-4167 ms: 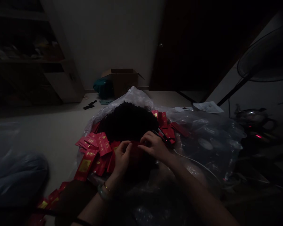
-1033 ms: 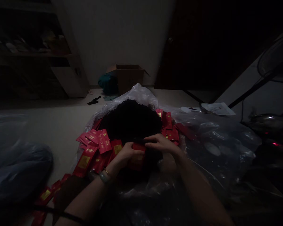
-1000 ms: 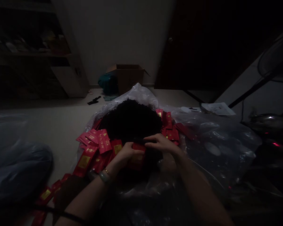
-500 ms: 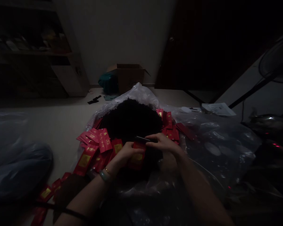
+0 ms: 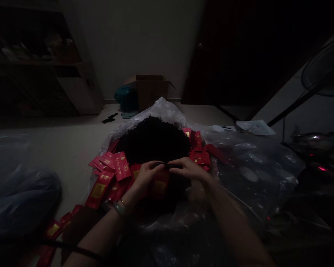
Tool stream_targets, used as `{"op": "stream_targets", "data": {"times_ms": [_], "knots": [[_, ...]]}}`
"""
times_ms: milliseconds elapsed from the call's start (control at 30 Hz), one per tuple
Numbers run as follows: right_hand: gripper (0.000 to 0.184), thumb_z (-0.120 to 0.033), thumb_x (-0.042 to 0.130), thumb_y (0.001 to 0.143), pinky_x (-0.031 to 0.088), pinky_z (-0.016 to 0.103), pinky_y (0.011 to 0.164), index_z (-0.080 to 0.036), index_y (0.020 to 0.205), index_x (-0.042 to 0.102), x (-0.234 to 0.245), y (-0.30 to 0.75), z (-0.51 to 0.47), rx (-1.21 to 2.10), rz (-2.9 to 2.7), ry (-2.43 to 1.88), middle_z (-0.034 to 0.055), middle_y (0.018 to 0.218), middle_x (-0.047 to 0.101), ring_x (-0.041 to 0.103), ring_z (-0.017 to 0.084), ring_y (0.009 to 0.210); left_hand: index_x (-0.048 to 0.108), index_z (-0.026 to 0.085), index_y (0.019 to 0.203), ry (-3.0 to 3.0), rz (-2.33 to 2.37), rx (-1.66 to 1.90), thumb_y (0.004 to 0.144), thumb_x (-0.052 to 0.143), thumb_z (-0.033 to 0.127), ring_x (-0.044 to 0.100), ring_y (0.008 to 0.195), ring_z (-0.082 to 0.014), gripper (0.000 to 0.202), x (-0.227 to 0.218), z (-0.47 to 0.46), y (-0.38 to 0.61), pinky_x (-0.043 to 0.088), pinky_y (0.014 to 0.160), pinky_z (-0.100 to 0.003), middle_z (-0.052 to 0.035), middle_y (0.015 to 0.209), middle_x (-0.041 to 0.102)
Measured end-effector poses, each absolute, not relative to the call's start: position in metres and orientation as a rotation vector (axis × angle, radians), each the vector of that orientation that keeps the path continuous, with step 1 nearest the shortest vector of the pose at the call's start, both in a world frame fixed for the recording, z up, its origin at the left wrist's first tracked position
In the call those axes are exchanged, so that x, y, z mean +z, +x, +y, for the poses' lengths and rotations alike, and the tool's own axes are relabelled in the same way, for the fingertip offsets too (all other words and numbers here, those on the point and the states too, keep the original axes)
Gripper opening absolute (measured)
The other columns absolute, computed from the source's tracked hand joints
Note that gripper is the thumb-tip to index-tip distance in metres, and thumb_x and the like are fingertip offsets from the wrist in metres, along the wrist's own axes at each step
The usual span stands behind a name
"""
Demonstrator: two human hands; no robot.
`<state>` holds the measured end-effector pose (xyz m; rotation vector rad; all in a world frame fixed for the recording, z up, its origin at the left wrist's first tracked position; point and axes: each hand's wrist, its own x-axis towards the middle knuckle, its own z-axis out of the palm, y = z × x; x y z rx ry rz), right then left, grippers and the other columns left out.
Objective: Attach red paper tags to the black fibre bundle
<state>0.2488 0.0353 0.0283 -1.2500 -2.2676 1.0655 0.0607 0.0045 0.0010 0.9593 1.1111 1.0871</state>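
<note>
In the dim head view, my left hand [image 5: 145,177] pinches the upper part of a red packet [image 5: 159,184] with a gold panel. My right hand [image 5: 187,170] is closed at the packet's top, fingers around a thin dark strip [image 5: 167,166] whose kind I cannot make out. The fingertips of both hands nearly meet there. Just beyond them rises a heap of black, shredded-looking loose material [image 5: 154,139] in a clear plastic bag [image 5: 163,105]. Red packets [image 5: 122,166] lie piled left of the heap, and more red packets [image 5: 199,150] are on its right.
An open cardboard box [image 5: 152,91] and a teal bag [image 5: 126,98] stand by the wall. Clear plastic sheeting [image 5: 247,155] spreads to the right, near a standing fan [image 5: 321,74]. A plastic-covered dark rounded thing [image 5: 25,200] is at left.
My left hand has moved up to the packet's top, its fingers now close to my right hand's. The thin strip lies lower and darker between them. The view has shifted slightly.
</note>
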Motion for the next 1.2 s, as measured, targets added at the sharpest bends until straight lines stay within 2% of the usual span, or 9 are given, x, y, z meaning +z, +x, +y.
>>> {"op": "stream_targets", "data": {"times_ms": [167,767,1200], "knots": [[0.036,-0.034,0.062,0.078,0.048,0.033,0.087,-0.015,0.109,0.068,0.023,0.241,0.034,0.989,-2.260,-1.332,0.0086,0.109,0.069,0.064,0.025,0.099,0.071,0.014,0.083,1.001,1.154,1.148,0.061,0.074,0.037,0.064,0.071,-0.0183,0.032,-0.008,0.007,0.061,0.047,0.066,-0.026,-0.0058,0.079,0.071],[0.037,-0.034,0.064,0.075,0.051,0.033,0.081,-0.018,0.108,0.069,0.011,0.236,0.037,0.999,-2.202,-1.372,0.0062,0.104,0.071,0.066,0.026,0.095,0.072,0.014,0.080,1.034,1.192,1.189,0.059,0.074,0.036,0.064,0.075,-0.0205,0.031,-0.013,0.009,0.059,0.047,0.068,-0.027,-0.0070,0.078,0.072],[0.037,-0.034,0.064,0.076,0.050,0.033,0.085,-0.018,0.108,0.069,0.015,0.237,0.037,0.986,-2.224,-1.382,0.0059,0.108,0.069,0.065,0.026,0.099,0.071,0.013,0.084,0.987,1.166,1.183,0.058,0.075,0.039,0.065,0.073,-0.0202,0.036,-0.016,0.007,0.061,0.048,0.066,-0.027,-0.0072,0.079,0.072]]}}
